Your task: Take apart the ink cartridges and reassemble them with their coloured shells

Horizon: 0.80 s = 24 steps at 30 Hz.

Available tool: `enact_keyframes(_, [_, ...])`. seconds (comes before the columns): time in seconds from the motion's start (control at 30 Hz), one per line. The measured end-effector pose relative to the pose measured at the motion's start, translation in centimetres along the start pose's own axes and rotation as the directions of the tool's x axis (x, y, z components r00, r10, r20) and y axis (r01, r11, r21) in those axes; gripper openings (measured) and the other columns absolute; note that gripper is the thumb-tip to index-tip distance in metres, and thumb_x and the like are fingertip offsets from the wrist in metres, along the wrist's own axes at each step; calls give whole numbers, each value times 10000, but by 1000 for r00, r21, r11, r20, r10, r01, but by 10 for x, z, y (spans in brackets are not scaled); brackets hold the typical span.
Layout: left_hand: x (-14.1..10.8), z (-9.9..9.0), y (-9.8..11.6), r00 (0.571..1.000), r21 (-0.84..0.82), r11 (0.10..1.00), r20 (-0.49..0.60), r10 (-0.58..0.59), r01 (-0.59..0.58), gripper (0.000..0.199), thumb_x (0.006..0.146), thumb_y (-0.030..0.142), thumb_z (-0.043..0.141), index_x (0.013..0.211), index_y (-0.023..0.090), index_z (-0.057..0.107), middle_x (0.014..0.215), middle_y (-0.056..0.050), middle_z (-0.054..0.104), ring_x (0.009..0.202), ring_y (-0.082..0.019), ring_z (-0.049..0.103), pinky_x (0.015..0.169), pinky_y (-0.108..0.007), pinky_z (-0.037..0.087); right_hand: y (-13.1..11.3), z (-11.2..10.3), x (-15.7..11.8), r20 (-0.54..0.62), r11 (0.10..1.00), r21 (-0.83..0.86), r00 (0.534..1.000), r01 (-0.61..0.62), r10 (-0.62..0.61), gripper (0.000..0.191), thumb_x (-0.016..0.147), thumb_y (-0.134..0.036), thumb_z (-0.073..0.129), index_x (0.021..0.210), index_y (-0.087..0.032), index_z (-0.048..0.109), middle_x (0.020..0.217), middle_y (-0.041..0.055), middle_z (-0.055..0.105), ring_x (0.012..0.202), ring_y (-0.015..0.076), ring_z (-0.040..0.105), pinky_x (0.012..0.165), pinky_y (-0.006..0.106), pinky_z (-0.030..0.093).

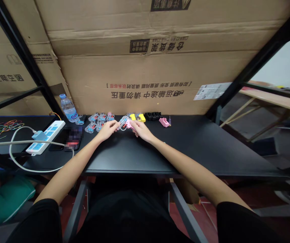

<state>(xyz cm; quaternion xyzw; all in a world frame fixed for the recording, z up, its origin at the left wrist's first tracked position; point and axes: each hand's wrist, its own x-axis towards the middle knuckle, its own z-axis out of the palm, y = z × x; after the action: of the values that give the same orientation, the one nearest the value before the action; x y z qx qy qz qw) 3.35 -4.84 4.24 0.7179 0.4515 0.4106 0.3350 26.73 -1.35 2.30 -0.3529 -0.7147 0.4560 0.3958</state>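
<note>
Over the far middle of the black tabletop, my left hand [107, 130] and my right hand [142, 131] are both closed on one small toy-like item. It has a clear plastic body [123, 122] with grey and orange parts inside. My left fingers pinch its left end. A pink plastic part [129, 124] sits at its right end, within my right fingers; whether it is joined to the clear body I cannot tell. Several similar clear pieces [91, 127] lie just beyond my left hand. Yellow pieces [141, 117] lie behind my right hand.
Black pieces [153, 116], a pink piece [164, 122] and a small dark upright item [169, 120] line the cardboard [135, 71]. Leftward are a water bottle [68, 108], a power strip [46, 136], phones [73, 139] and a looping white cable [16, 162]. Another person's green garment [8, 202] shows lower left.
</note>
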Motion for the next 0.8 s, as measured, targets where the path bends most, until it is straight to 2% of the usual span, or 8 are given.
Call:
enact_keyframes(0.07, [-1, 2, 3, 999, 13, 1000, 34, 0, -1, 466, 1000, 620, 594, 833, 187, 641, 737, -8, 645, 669, -148, 584, 664, -285, 456, -1, -1, 0, -33, 998, -55, 999, 33, -35, 608, 1011, -826, 498, 874, -236, 555, 603, -53, 472, 483, 122, 440, 427, 248, 377])
enact_keyframes(0.17, [-3, 7, 7, 982, 15, 1000, 187, -23, 21, 444, 971, 612, 648, 887, 178, 681, 667, 12, 616, 598, -138, 543, 633, -289, 437, -2, -2, -1, -13, 993, -102, 998, 56, -58, 616, 1033, -822, 442, 943, -231, 591, 647, -25, 536, 513, 141, 486, 445, 258, 390])
enact_keyframes(0.33, [1, 3, 4, 1000, -49, 999, -20, -22, 21, 450, 976, 619, 627, 848, 190, 670, 598, 36, 544, 547, -128, 511, 590, -273, 408, -3, -5, 1, -40, 992, -110, 997, 55, -60, 622, 1021, -832, 453, 884, -235, 559, 617, -41, 495, 478, 133, 451, 436, 267, 401])
enact_keyframes(0.37, [1, 3, 4, 1000, -41, 999, -14, -13, 12, 450, 973, 618, 635, 851, 188, 682, 600, 33, 554, 551, -129, 518, 595, -272, 411, -2, -4, 1, -33, 994, -98, 998, 50, -53, 616, 1024, -830, 448, 881, -239, 544, 616, -43, 497, 476, 131, 455, 434, 264, 408])
enact_keyframes(0.5, [-2, 8, 3, 978, 11, 999, 203, -38, 37, 493, 955, 647, 657, 860, 168, 725, 615, -1, 635, 561, -151, 564, 618, -293, 442, -1, 3, -2, 61, 998, -54, 998, -11, 14, 579, 1049, -795, 436, 909, -240, 523, 632, -40, 550, 462, 119, 487, 422, 242, 427])
enact_keyframes(0.57, [-3, 6, 3, 986, 88, 996, 161, -47, 34, 548, 1006, 663, 570, 824, 172, 730, 606, -12, 644, 567, -163, 576, 631, -302, 440, -1, 2, -3, 58, 998, -56, 998, -28, 32, 540, 1063, -746, 462, 951, -227, 556, 607, -46, 556, 435, 115, 474, 405, 232, 414])
enact_keyframes(0.67, [-1, -6, 0, 999, 303, 952, -5, -41, 41, 584, 1092, 608, 416, 843, 193, 743, 641, -31, 686, 631, -201, 642, 698, -325, 471, -2, -1, -4, 11, 992, -113, 998, -59, 61, 468, 1084, -638, 497, 1108, -190, 631, 541, -60, 553, 399, 127, 472, 395, 230, 404])
enact_keyframes(0.8, [4, -19, -10, 990, 629, 776, -67, 124, -54, 315, 1069, 423, 518, 1065, 221, 758, 1090, -105, 828, 1053, -306, 742, 994, -432, 505, -6, -4, -6, -54, 950, -287, 992, -121, 110, 497, 1103, -510, 503, 1426, -154, 629, 511, -49, 601, 403, 172, 547, 453, 264, 451])
